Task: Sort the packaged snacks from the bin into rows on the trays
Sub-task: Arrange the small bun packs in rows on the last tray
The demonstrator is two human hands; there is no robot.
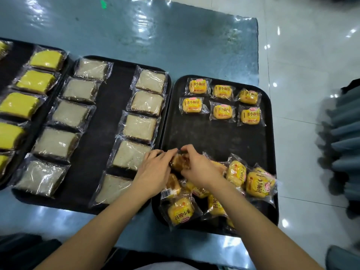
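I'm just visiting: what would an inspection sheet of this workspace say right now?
Surface: blue glossy table.
Job's things: right tray holds six small bread packs in two rows at its far end, loose pile at its near end; middle tray has two columns of pale cake packs; left tray has yellow cake packs.
Clutter: nothing seen.
Hands: left hand and right hand together grip one bread pack.
Cables: nothing seen.
Surroundings: shiny tiled floor; stacked blue-grey items at right, blurred.

Head view, steeply down, close over right tray (268,133).
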